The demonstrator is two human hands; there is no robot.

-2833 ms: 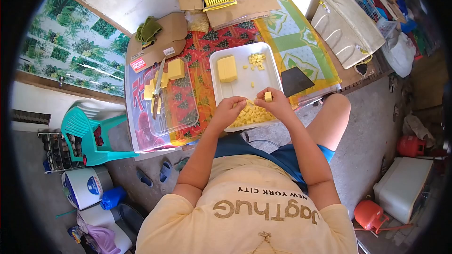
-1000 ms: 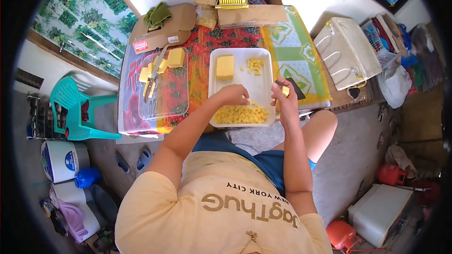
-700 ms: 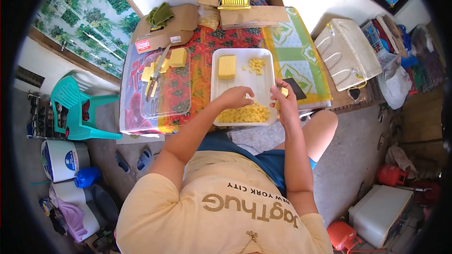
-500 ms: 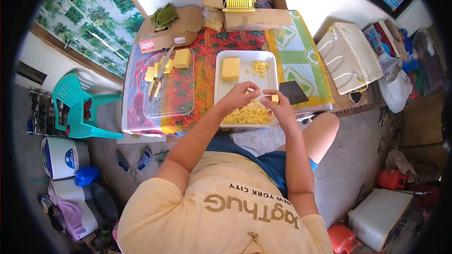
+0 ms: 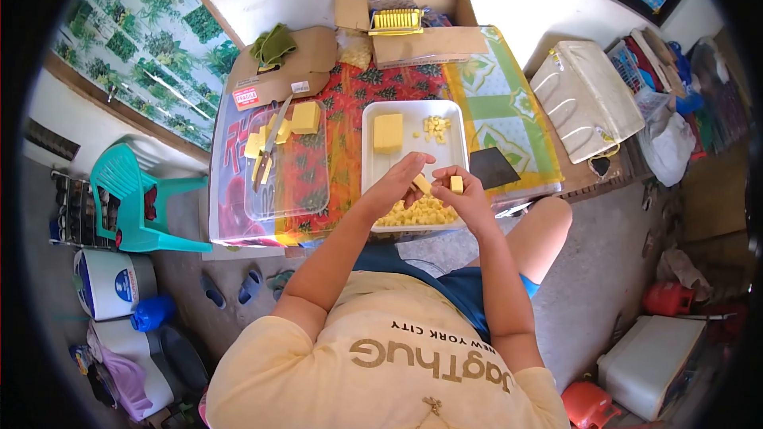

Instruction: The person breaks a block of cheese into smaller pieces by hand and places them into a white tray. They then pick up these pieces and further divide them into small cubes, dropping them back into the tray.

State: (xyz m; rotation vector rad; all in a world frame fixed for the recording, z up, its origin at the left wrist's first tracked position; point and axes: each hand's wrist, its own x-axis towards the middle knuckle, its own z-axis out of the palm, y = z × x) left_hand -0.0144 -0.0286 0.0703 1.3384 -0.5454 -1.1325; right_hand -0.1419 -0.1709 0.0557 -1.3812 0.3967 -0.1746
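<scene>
My left hand (image 5: 399,186) is curled over the white tray (image 5: 453,160), with a small yellow cheese-like piece (image 5: 421,183) between its fingers. Beside it, my right hand (image 5: 469,200) grips another yellow piece (image 5: 456,183) between thumb and fingers. The hands are close together, above a heap of small yellow cubes (image 5: 415,213) at the tray's near end. A large yellow block (image 5: 388,133) stands in the far left corner of the tray. Several loose cubes (image 5: 435,129) lie to its right.
Left of the tray, a clear plastic lid (image 5: 306,191) carries a knife (image 5: 278,131) and yellow blocks (image 5: 305,118). A cardboard box (image 5: 429,46) with a yellow slicer-like tool (image 5: 396,22) stands at the back. A dark flat sheet (image 5: 493,167) lies to the right.
My left hand has turned, and the yellow piece in its fingers now shows more clearly. My right hand keeps its piece. The whole view has shifted slightly.
</scene>
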